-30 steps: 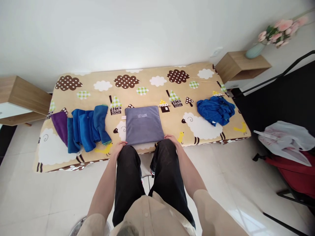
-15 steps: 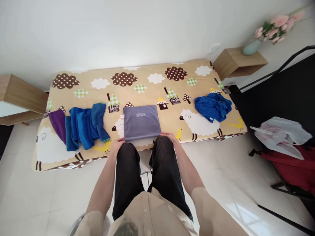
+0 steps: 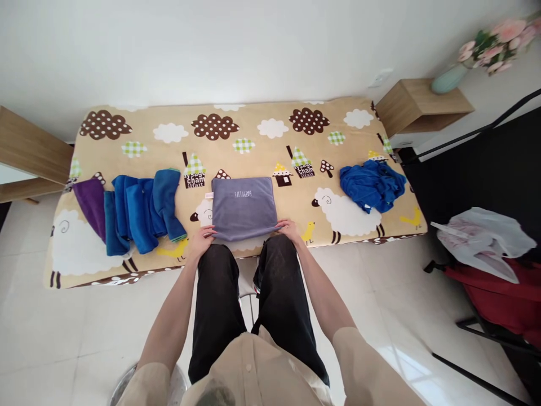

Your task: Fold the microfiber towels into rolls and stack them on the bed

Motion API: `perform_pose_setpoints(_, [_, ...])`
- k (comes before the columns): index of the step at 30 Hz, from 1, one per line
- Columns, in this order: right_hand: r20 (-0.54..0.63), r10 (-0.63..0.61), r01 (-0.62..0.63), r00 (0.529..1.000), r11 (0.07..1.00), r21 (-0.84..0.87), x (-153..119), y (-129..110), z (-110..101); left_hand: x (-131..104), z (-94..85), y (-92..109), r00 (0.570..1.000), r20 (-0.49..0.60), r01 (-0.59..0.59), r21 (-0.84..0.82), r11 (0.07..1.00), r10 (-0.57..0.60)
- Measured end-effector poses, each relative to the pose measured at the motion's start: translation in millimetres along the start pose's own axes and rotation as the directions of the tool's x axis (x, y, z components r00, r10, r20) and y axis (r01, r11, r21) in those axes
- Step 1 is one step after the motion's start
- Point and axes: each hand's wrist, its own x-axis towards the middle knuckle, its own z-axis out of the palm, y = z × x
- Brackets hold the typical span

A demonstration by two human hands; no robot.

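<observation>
The left hand (image 3: 203,237) rests on the near left corner of the folded grey towel (image 3: 244,207), and the right hand (image 3: 289,230) on its near right corner; whether the fingers pinch the cloth or merely press on it, I cannot tell. The towel lies flat and squared between the two hands, at the near edge of the patterned blanket (image 3: 253,135). Just left of the left hand sits a row of folded blue towels (image 3: 141,211), overlapping, with a purple towel (image 3: 91,204) at their far end. Well to the right of the right hand lies a crumpled blue cloth (image 3: 372,185), apart from the grey towel.
</observation>
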Motion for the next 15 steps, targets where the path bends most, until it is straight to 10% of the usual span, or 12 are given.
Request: perform_pose_setpoints(15, [0.115, 0.074, -0.092, 0.991, 0.984, 0.152, 1, 16, 7, 10, 9.3, -7, 0.966, 0.131, 0.234, -0.082, 0.969, -0.222])
